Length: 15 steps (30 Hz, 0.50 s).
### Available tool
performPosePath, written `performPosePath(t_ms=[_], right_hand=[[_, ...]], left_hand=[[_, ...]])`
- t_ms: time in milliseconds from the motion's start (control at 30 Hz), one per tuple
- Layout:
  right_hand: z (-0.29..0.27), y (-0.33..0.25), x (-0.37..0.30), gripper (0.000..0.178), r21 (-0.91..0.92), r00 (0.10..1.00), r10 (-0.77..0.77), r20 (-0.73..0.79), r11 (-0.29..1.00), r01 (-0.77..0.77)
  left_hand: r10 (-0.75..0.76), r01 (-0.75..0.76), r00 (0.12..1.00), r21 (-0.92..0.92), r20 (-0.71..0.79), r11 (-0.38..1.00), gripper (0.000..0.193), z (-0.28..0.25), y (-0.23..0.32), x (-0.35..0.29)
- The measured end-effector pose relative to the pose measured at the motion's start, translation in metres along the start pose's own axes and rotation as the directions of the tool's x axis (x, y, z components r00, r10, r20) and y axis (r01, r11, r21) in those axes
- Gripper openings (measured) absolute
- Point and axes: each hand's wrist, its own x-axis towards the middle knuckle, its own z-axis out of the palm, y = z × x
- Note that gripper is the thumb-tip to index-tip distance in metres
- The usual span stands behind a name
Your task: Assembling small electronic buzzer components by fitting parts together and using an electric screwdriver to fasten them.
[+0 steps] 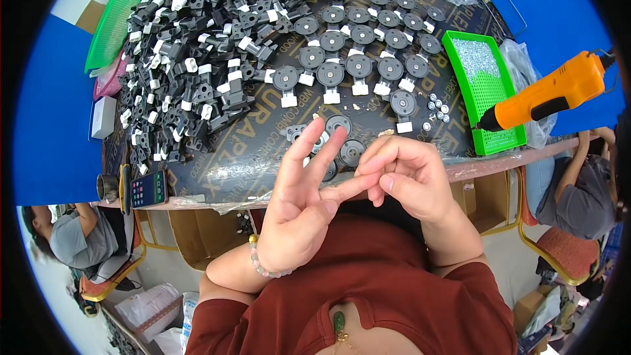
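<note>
In front of my chest, over the table's near edge, my left hand (299, 204) is raised with two fingers pointing up and another stretched to the right. It holds nothing that I can see. My right hand (411, 174) has its thumb and fingers closed around the tip of that stretched finger. Just beyond the hands lie a few loose black discs (352, 152), partly covered by my fingers. Further off, several black round wheels with white tabs (359, 66) lie in loose rows, the nearest single one (403, 103) beyond my right hand.
A large heap of black brackets with white ends (197, 59) covers the left. At right, an orange electric screwdriver (552, 95) lies across a green tray (516, 137) of small silver screws. Small metal pieces (439, 108) sit beside it. A phone (148, 189) and tape roll (107, 187) lie front left.
</note>
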Motion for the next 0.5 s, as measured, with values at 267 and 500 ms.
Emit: performPosePath(t_ms=[267,500], right_hand=[[0.0073,0.003,0.0011,0.014,-0.107,0.996,-0.053,-0.067,0.993,0.045],[-0.0011,-0.0037,0.0039,0.03,0.067,0.995,0.096,-0.041,0.993,-0.093]], left_hand=[[0.011,-0.007,0.998,0.074,-0.055,0.997,0.092,0.0035,-0.0026,-0.001],[0.031,-0.032,0.999,0.035,0.022,0.999,0.09,0.0011,-0.0016,0.0021]])
